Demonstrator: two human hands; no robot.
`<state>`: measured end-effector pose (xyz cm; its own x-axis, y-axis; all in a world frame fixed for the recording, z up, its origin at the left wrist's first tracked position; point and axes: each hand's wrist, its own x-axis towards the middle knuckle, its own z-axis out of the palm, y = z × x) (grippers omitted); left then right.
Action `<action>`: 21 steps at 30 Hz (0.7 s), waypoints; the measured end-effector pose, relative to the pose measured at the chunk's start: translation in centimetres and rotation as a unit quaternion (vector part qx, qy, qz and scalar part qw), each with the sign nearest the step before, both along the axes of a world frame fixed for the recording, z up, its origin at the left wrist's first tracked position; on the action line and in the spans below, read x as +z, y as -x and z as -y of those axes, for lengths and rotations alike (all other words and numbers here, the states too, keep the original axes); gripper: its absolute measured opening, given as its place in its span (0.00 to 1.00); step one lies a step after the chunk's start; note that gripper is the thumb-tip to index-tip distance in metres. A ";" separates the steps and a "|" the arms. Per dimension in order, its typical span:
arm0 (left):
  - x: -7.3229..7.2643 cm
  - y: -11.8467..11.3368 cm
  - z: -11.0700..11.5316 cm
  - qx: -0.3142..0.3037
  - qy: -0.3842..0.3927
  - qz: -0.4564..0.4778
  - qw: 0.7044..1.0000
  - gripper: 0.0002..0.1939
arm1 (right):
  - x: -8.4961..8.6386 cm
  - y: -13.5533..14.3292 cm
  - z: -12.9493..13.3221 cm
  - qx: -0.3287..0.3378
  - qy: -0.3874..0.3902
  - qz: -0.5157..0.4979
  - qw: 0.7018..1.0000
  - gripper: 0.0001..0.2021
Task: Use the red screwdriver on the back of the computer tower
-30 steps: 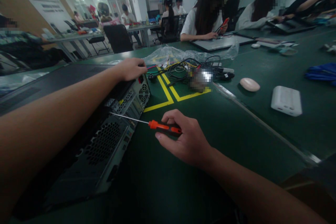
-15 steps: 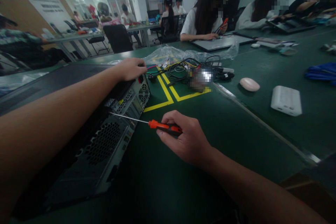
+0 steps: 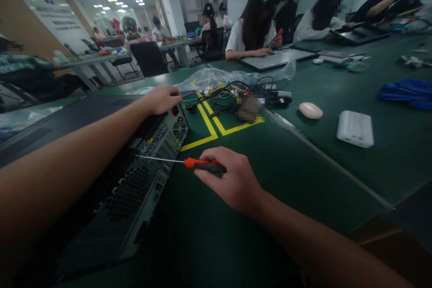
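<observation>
Head view: the computer case (image 3: 135,189) lies on its side along the table's (image 3: 303,175) left edge. The left hand (image 3: 164,99) rests clasped over its far top corner, steadying it. The right hand (image 3: 232,182) grips the screwdriver (image 3: 189,162), tip at the rear panel, probably on a screw. Judged step: driving it; next calls for keeping the shaft square.

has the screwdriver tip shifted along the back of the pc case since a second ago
No. The screwdriver tip sits at the same spot on the computer case rear panel, below the fan grille; only the camera view shifted.
</observation>
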<state>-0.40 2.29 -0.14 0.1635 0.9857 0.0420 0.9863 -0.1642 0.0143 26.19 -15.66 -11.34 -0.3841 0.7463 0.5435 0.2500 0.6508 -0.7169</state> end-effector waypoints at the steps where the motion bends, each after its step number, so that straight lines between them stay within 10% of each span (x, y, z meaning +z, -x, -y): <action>1: 0.0 0.0 0.0 0.000 0.001 0.000 1.000 0.30 | -0.1 0.0 -0.1 -0.002 -0.002 -0.002 1.000 0.05; 21: -0.4 -0.3 0.4 0.013 0.005 0.000 1.000 0.28 | -0.4 0.4 0.0 0.016 0.037 -0.003 0.999 0.07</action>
<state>-0.10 1.91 -0.56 0.1382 0.9899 0.0312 0.9902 -0.1388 0.0162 25.80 -15.69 -11.72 -0.4055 0.7723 0.4891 0.2257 0.6031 -0.7651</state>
